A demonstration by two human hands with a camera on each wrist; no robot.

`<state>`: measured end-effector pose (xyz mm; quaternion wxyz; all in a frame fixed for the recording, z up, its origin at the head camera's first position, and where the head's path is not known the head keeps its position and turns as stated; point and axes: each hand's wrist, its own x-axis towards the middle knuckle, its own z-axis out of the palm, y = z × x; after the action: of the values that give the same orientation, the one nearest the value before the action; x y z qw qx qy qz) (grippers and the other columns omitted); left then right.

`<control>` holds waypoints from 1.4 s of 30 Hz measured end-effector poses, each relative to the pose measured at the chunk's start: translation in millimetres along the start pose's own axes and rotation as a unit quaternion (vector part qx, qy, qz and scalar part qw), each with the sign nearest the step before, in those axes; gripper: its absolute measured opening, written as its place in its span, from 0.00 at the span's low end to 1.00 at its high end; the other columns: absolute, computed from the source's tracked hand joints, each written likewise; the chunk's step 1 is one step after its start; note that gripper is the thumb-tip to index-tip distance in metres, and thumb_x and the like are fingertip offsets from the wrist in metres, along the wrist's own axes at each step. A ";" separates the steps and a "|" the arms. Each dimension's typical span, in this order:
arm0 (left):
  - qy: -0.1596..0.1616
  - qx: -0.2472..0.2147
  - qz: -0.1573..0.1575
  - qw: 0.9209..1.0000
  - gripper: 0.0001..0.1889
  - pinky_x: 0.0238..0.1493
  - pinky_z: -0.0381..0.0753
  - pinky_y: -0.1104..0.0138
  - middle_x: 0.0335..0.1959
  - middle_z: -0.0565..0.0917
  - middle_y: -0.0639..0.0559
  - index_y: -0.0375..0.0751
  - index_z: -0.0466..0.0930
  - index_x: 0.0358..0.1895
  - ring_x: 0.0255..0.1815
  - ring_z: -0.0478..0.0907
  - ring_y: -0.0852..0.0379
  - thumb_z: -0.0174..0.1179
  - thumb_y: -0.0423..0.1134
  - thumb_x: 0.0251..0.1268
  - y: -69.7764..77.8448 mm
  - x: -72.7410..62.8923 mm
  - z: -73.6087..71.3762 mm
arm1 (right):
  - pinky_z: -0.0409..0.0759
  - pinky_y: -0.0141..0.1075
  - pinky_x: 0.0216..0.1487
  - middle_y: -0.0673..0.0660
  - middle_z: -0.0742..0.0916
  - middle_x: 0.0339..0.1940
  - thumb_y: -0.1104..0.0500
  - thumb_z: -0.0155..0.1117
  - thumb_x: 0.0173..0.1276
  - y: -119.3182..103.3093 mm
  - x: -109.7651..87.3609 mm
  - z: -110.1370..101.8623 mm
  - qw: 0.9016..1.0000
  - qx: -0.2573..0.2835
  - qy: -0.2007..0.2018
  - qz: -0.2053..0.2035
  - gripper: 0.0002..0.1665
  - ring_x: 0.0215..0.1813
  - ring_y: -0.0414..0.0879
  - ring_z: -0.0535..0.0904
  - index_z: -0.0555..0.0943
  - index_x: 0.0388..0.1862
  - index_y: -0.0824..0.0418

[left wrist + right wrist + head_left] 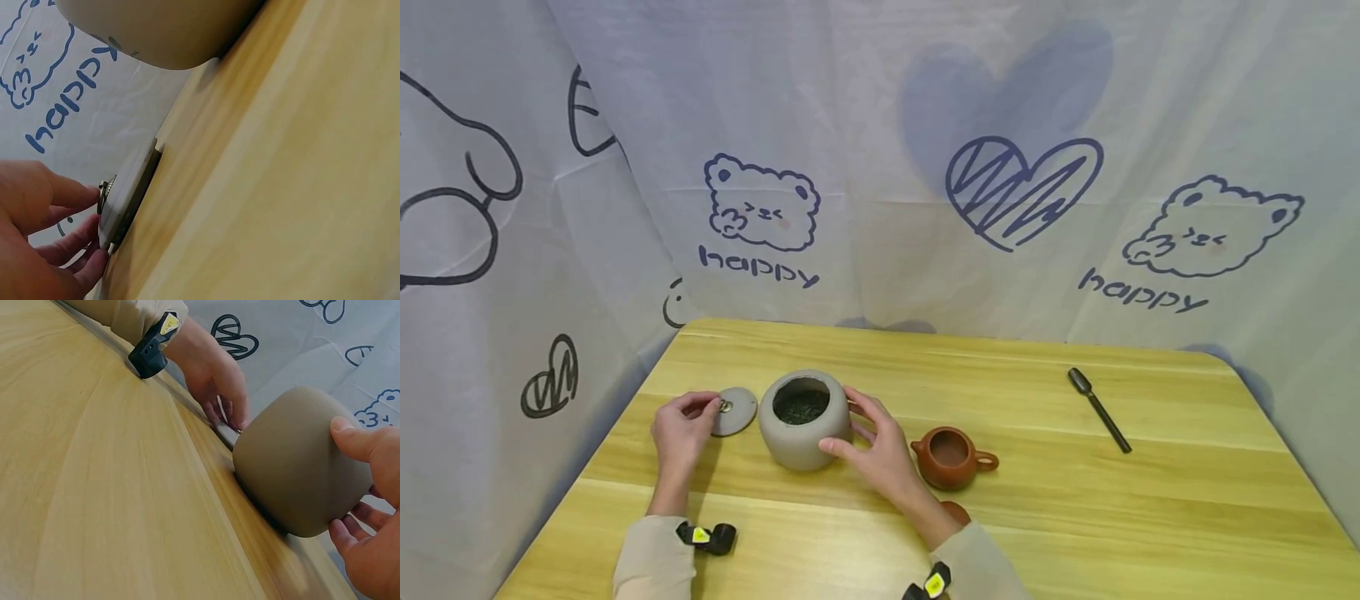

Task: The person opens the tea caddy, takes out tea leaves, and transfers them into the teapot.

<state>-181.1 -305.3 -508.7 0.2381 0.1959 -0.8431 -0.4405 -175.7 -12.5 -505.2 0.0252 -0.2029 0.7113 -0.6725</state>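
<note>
A round grey jar [797,450] stands on the table, its mouth uncovered and dark dried leaves, like tea, inside [801,408]. My right hand [883,450] grips the jar's right side, thumb at the front and fingers round the back. To the jar's left is its flat grey lid [742,414], which has a small metal ring knob [105,192]. My left hand [685,425] holds the lid at that ring between thumb and finger, with other fingertips against the lid's edge in the left wrist view. The lid lies low, at the tabletop.
A reddish-brown clay teapot [951,475] without its lid stands right of my right hand. A small clay lid [957,512] is partly hidden by the right forearm. Farther right lies a dark scoop [1099,408]. Printed cloth [880,250] hangs behind the wooden table [1187,500].
</note>
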 end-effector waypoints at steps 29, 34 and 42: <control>-0.108 -0.152 0.067 0.980 0.14 0.63 0.77 0.69 0.55 0.83 0.34 0.28 0.82 0.56 0.56 0.81 0.55 0.65 0.26 0.69 30.5 -16.5 -9.6 | 0.75 0.45 0.69 0.56 0.74 0.74 0.59 0.78 0.64 -5.3 1.1 -4.6 1.000 -0.002 -0.017 0.005 0.44 0.72 0.56 0.72 0.70 0.77 0.57; -0.176 -0.192 0.096 0.961 0.17 0.58 0.77 0.77 0.58 0.82 0.34 0.29 0.80 0.61 0.56 0.82 0.57 0.64 0.32 0.73 34.7 -20.3 -8.8 | 0.75 0.45 0.69 0.57 0.76 0.72 0.60 0.77 0.65 -10.5 1.4 -8.8 1.000 -0.013 -0.018 0.011 0.40 0.71 0.57 0.74 0.72 0.75 0.58; -0.278 -0.208 0.113 0.931 0.21 0.58 0.78 0.75 0.67 0.76 0.32 0.30 0.73 0.69 0.62 0.79 0.63 0.56 0.38 0.80 30.2 -21.2 -10.2 | 0.75 0.51 0.69 0.59 0.80 0.68 0.64 0.71 0.70 -34.3 -2.3 -22.0 0.999 -0.020 -0.041 0.003 0.29 0.69 0.60 0.75 0.77 0.69 0.60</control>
<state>-161.7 -284.2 -483.2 0.0776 -0.0846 -0.7817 -0.6130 -171.7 8.6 -470.5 0.0524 -0.2293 0.7235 -0.6491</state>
